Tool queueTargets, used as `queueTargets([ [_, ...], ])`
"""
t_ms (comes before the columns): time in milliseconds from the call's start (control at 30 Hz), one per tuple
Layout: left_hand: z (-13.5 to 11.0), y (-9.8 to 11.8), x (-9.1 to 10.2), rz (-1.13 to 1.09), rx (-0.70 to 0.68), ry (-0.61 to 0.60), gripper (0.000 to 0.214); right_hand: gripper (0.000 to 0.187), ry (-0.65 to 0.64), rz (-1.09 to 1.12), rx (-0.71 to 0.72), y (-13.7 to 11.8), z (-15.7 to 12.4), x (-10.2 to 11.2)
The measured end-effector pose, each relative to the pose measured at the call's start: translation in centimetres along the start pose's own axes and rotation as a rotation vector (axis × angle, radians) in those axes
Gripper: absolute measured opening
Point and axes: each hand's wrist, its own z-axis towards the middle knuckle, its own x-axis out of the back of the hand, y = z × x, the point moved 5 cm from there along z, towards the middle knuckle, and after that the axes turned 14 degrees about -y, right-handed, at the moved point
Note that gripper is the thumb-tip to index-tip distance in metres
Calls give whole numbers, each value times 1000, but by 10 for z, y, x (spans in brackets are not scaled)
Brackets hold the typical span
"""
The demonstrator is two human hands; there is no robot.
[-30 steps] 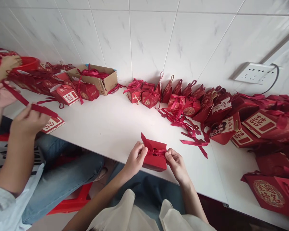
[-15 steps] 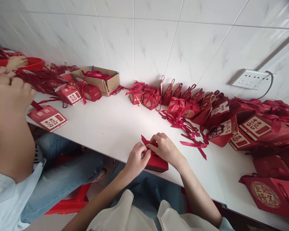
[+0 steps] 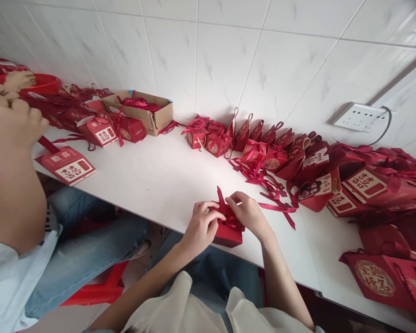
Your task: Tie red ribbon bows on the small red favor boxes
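A small red gift box (image 3: 229, 233) with a red ribbon across its top sits at the near edge of the white table (image 3: 152, 180). My left hand (image 3: 201, 227) grips the box's left side, fingers pinched on the ribbon. My right hand (image 3: 247, 213) is over the box's top, fingers curled and pinching the ribbon; one ribbon end (image 3: 220, 196) sticks up between the hands.
Many red gift boxes (image 3: 273, 152) and loose ribbons (image 3: 263, 180) line the tiled wall. A cardboard box (image 3: 142, 111) holds ribbon at the back left. A flat red box (image 3: 67, 165) lies at the left. Another person's forearm and hand (image 3: 10, 152) are at the left. A wall socket (image 3: 362, 116) is at the right.
My hands went from pulling the ribbon ends apart to meeting over the box top. The person at the left raised a hand and laid a flat red box on the table.
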Motion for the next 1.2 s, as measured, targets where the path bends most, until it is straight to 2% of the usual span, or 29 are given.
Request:
queueTargets([
  [100, 0, 0, -1, 1, 0, -7, 29, 36, -10, 79, -76, 22, -15, 13],
  [233, 0, -1, -2, -6, -11, -9, 28, 52, -156, 212, -121, 49, -32, 13],
  [367, 2, -1, -2, -1, -12, -16, 29, 53, -248, 390, -112, 55, -35, -3],
  [500, 2, 0, -1, 0, 3, -43, 30, 52, -287, 453, -102, 51, -31, -9],
  [700, 2, 1, -1, 4, 5, -49, 32, 51, -238, 408, -77, 43, -24, 6],
  [867, 2, 2, 0, 9, 2, -59, 30, 43, -250, 335, -92, 39, -19, 20],
  [1000, 2, 2, 1, -15, 1, -57, 30, 39, -257, 342, 14, 29, -13, 29],
  [1100, 2, 1, 0, -27, 6, -68, 34, 34, -192, 446, 117, 25, -3, 31],
  [1200, 2, 1, -2, -5, -8, -91, 42, 40, -92, 490, 125, 33, 13, 27],
])
